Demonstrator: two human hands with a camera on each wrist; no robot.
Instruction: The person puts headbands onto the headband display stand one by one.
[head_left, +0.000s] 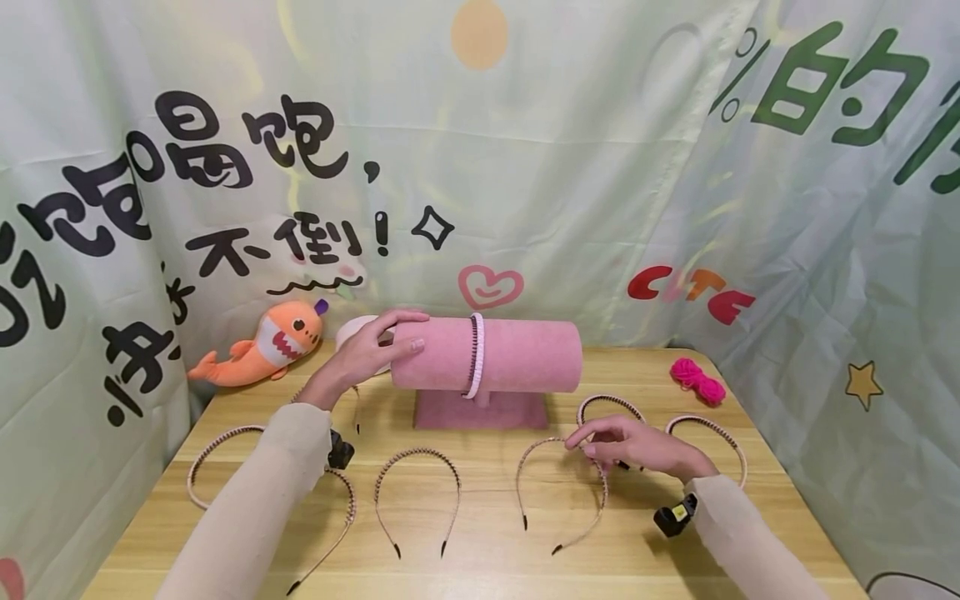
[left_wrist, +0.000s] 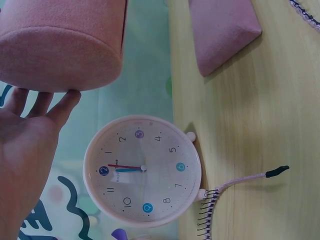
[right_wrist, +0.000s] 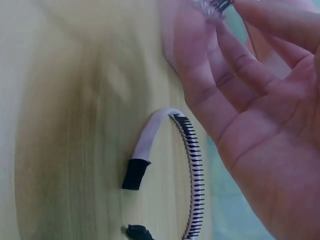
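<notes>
A pink padded headband display stand (head_left: 525, 357) stands at the back, with a white-and-dark headband (head_left: 477, 357) around its roll. My left hand (head_left: 369, 348) rests on the roll's left end, its fingers extended over the top and front. In the left wrist view, fingertips (left_wrist: 67, 102) meet the rim of the roll's round end. On the right, my right hand (head_left: 637, 442) pinches the top of a thin beaded headband (head_left: 519, 479), whose dark tips point toward me. The right wrist view shows its shiny beads (right_wrist: 212, 7) between fingers and thumb. Behind that hand lies a toothed headband (right_wrist: 194, 175).
Several headbands lie about, including one at front center (head_left: 417, 452) and one at far right (head_left: 731, 442). A round alarm clock (left_wrist: 142, 200) stands behind my left hand. An orange plush shark (head_left: 262, 346) sits back left, pink yarn (head_left: 697, 382) back right. Curtains hang around the table.
</notes>
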